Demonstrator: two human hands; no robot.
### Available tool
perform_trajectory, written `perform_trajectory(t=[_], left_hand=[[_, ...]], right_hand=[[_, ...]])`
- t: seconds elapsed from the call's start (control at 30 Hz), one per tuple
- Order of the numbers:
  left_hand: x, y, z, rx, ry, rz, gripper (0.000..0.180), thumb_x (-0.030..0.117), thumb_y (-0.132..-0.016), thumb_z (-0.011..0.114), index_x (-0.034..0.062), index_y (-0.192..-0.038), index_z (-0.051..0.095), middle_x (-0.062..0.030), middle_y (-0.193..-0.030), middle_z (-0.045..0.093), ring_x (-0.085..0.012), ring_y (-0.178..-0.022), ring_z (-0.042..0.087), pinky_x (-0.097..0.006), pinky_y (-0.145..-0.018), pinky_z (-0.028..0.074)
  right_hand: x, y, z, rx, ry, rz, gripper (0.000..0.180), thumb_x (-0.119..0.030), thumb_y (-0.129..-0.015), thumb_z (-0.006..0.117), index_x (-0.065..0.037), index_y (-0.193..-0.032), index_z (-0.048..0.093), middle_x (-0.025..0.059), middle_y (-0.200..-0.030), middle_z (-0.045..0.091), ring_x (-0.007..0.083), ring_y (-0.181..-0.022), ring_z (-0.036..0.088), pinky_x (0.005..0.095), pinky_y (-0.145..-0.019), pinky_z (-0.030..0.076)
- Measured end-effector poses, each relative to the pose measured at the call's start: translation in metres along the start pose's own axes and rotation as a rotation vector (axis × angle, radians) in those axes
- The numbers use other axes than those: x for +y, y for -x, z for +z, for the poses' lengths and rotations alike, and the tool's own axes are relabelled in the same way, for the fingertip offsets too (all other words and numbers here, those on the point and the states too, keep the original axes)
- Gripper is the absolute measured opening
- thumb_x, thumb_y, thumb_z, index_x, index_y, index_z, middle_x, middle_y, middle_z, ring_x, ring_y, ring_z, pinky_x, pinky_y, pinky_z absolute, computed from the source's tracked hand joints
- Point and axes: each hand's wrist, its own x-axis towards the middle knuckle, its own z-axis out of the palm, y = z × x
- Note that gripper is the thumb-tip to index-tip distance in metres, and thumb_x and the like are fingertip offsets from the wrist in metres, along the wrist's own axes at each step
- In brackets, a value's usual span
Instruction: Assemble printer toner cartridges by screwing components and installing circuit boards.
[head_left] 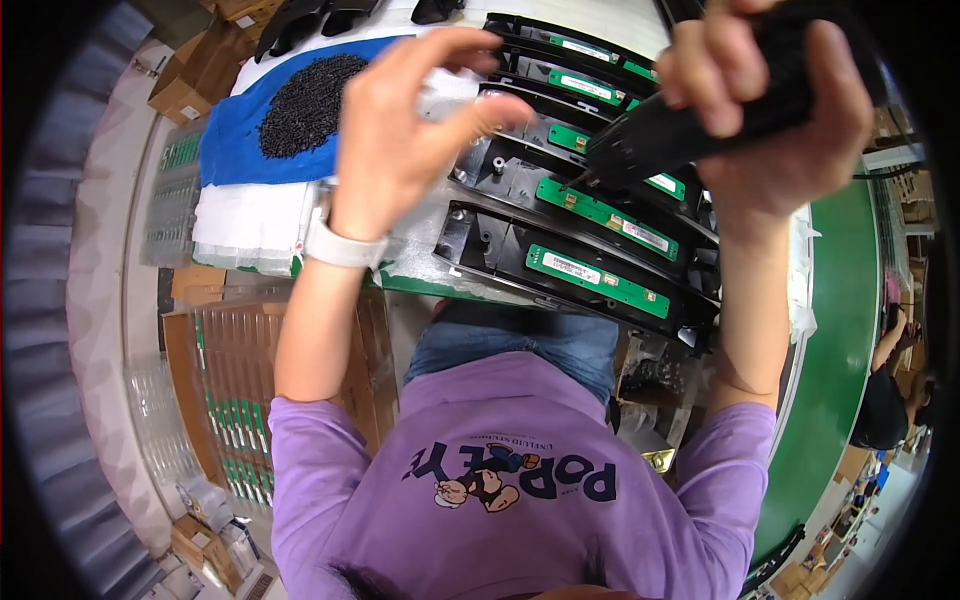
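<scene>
My right hand (pixel 780 150) is wrapped round a black electric screwdriver (pixel 645 140), raised over the right side of the table. Its thin bit points down and left, by the green circuit board (pixel 605 217) in the second-nearest black plastic housing (pixel 500 180). I cannot tell whether the bit touches the board. Left of the housings, my left hand (pixel 400 130) hovers with thumb and fingers apart and nothing visible in it, slightly blurred. Partly behind it, a heap of small black screw-like pieces (pixel 308 105) lies on a blue cloth (pixel 225 150). The nearest housing (pixel 485 240) also holds a green board (pixel 600 280).
Several similar housings lie in a row toward the far side. Below the table at left, a clear tray (pixel 235 380) holds green boards. Cardboard boxes (pixel 200 70) stand at far left. Past a green surface (pixel 835 300) at right, another person (pixel 885 380) is partly visible.
</scene>
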Motion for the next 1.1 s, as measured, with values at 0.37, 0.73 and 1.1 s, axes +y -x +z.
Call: perform_trajectory(t=[0.37,0.73,1.1], left_hand=[[-0.059,0.021,-0.074,-0.226,-1.085,-0.198,0.025,0.025,-0.070,0.073,0.0018,-0.071,0.064,-0.0122,-0.077,0.062,-0.0303,-0.074,0.061,-0.040,-0.059,0.047],[-0.065,0.015,-0.064,-0.034,-0.882,-0.287,0.016,0.019,-0.081,0.064,0.0031,-0.076,0.062,-0.0129,-0.073,0.063,-0.0339,-0.066,0.060,-0.038,-0.057,0.048],[-0.051,0.015,-0.044,-0.010,0.604,-0.687,0.019,0.017,-0.090,0.059,0.0003,-0.098,0.063,-0.0049,-0.082,0.065,-0.0075,-0.069,0.058,-0.019,-0.066,0.046]], right_hand=[[0.026,0.019,0.022,0.063,-0.118,0.239,0.034,-0.023,-0.079,0.064,0.001,-0.096,0.048,0.0109,-0.058,0.051,0.0183,-0.043,0.045,0.0280,-0.043,0.041],[0.016,0.002,0.021,-0.080,0.255,0.377,0.032,-0.014,-0.064,0.078,-0.002,-0.080,0.053,0.0076,-0.064,0.057,0.0143,-0.053,0.054,0.0235,-0.050,0.044],[0.011,-0.004,0.016,-0.215,0.132,0.339,0.036,-0.018,-0.067,0.080,0.001,-0.082,0.054,0.0080,-0.064,0.057,0.0137,-0.051,0.055,0.0229,-0.046,0.044]])
